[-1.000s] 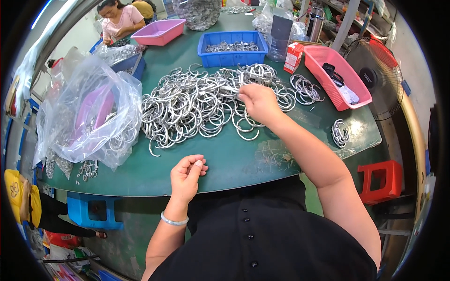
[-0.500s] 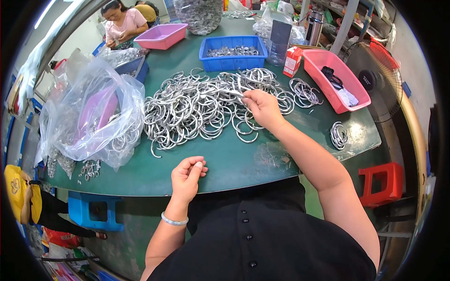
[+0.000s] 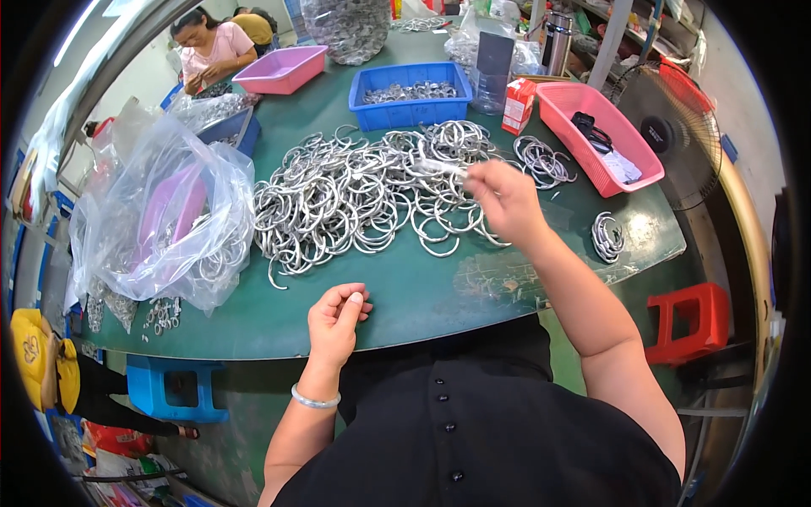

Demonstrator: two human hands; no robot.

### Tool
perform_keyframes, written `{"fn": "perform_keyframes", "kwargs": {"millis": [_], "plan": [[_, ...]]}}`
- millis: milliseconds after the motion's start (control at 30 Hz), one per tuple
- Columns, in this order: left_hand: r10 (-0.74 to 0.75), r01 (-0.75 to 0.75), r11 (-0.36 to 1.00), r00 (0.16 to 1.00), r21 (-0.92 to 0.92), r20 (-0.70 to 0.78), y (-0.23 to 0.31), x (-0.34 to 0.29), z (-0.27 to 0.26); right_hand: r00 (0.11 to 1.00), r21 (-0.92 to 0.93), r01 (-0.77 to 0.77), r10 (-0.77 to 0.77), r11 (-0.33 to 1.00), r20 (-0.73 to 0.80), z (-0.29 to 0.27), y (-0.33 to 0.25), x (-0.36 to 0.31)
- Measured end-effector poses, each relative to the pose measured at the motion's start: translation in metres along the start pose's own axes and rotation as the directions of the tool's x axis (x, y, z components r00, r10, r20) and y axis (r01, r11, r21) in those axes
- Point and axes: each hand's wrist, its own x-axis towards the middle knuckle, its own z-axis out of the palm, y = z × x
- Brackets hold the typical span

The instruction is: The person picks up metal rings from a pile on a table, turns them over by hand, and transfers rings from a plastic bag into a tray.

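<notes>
A heap of silver open bangles (image 3: 338,198) is spread over the middle of the green table. Above its right side, my right hand (image 3: 511,203) pinches a silver bangle (image 3: 443,167), smeared by motion, that sticks out leftward from the fingertips. My left hand (image 3: 336,319) hovers over the front of the table, fingers curled and thumb pressed against them; whether anything is inside is hidden. A smaller cluster of bangles (image 3: 542,163) lies right of the heap, and a neat bundle of bangles (image 3: 606,237) lies near the right edge.
Behind the heap stands a blue tray (image 3: 410,116) of metal pieces. A pink basket (image 3: 629,182), a red-and-white carton (image 3: 517,108) and a fan (image 3: 667,135) are at right. Clear plastic bags (image 3: 228,270) crowd the left. Another person (image 3: 218,46) works at the far left.
My right hand has pulled back from the heap, toward the right and nearer to me, with a bangle in its fingers. My left hand has stayed put.
</notes>
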Motion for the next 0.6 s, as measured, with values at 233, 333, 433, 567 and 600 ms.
{"fn": "perform_keyframes", "kwargs": {"millis": [233, 333, 433, 567, 600], "plan": [[-0.160, 0.205, 0.944, 0.970, -0.258, 0.184, 0.037, -0.003, 0.019, 0.820, -0.114, 0.561, -0.530, 0.820, 0.217, -0.003, -0.042, -0.038], [-0.170, 0.238, 0.937, 0.950, -0.255, 0.262, 0.048, -0.007, 0.023, 0.798, -0.103, 0.592, -0.564, 0.799, 0.213, 0.000, -0.052, -0.047], [-0.191, 0.265, 0.935, 0.936, -0.236, 0.295, 0.048, -0.011, 0.022, 0.875, -0.001, 0.455, -0.446, 0.891, 0.189, 0.005, -0.056, -0.059], [-0.215, 0.285, 0.921, 0.941, -0.266, 0.261, 0.041, -0.015, 0.023, 0.969, 0.242, 0.152, -0.193, 0.958, 0.156, 0.008, -0.069, -0.068], [-0.209, 0.277, 0.920, 0.945, -0.277, 0.251, 0.039, -0.016, 0.023, 0.970, 0.246, 0.143, -0.185, 0.959, 0.160, 0.009, -0.072, -0.069]]}}
